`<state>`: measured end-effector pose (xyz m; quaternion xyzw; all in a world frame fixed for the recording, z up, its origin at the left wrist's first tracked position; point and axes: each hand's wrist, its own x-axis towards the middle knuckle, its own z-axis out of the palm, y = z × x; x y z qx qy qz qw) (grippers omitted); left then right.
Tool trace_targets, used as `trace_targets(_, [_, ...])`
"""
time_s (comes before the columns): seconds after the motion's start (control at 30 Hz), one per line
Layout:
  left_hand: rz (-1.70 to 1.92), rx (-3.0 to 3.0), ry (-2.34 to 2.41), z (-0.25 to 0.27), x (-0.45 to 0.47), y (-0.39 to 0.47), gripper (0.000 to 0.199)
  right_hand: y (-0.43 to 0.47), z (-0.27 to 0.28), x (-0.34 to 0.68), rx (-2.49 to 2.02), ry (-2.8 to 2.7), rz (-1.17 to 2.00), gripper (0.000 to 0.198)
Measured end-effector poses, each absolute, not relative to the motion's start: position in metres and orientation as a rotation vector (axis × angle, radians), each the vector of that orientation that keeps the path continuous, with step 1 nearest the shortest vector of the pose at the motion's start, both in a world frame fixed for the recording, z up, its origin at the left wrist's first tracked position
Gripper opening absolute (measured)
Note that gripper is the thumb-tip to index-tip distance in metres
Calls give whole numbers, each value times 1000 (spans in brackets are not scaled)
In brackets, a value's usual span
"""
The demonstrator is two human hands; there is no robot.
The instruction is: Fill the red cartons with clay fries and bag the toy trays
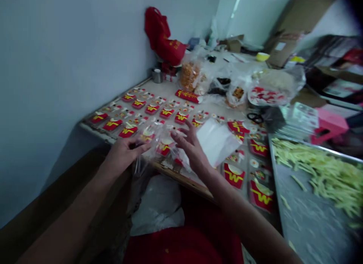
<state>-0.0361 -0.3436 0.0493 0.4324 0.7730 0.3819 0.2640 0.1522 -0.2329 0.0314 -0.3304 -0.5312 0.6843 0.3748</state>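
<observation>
My left hand (123,154) is closed in a pinch on the edge of a clear plastic bag (140,158) at the table's front edge. To its right, my right hand (193,146) hovers with its fingers apart and holds nothing that I can see. Clear film lies below and beside that hand; whether they touch is hard to tell. A stack of white translucent bags (217,143) lies just right of my right hand. Around both hands are rows of small red and yellow fry-box pieces (128,130), with tiny charms beside them.
A metal tray (297,215) with pale yellow fry-like strips (326,173) is at the right. Black-handled scissors (255,118) lie behind the rows. Several filled plastic bags (190,73), a metal cup (157,75) and a red cloth bag (170,48) stand farther back.
</observation>
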Motion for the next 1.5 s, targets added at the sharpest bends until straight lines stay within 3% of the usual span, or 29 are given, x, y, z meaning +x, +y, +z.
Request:
trace_targets(0.13, [678, 1752, 2583, 42, 21, -353, 24, -285, 43, 156, -805, -1037, 2079, 123])
trace_targets(0.23, [633, 2068, 2449, 27, 62, -356, 26, -290, 30, 161, -777, -774, 2090, 100])
trace_targets(0.33, [900, 2123, 2172, 25, 70, -353, 28, -268, 9, 172, -817, -689, 2035, 66])
trace_targets(0.43, [1153, 1783, 2316, 36, 46, -349, 45, -253, -2, 182, -750, -772, 2139, 44])
trace_targets(0.53, [1068, 1395, 2173, 45, 16, -356, 58, -264, -2, 184, -704, -919, 2271, 27])
trace_targets(0.67, [911, 1154, 1660, 36, -8, -383, 35, -285, -8, 186, -760, -1266, 2299, 27])
trace_targets(0.83, [988, 1039, 1620, 9, -32, -431, 38, -285, -28, 168, -868, -1563, 2214, 30])
trace_targets(1.0, [1139, 919, 1656, -17, -88, -479, 27, -270, -15, 91, -646, -2154, 2109, 20])
trace_targets(1.07, [1257, 730, 1769, -26, -120, -498, 25, -254, -1, 37, -504, -2359, 1927, 21])
trace_targets(1.17, [1385, 332, 1918, -39, -171, -525, 26, -219, 17, -62, -270, -2526, 1380, 23])
trace_targets(1.3, [1481, 35, 1976, -49, -232, -543, 30, -165, 16, -197, 41, -2701, 695, 54])
trace_targets(1.5, [1330, 67, 2167, -49, -298, -523, 37, -114, -18, -328, 394, -3095, 455, 99])
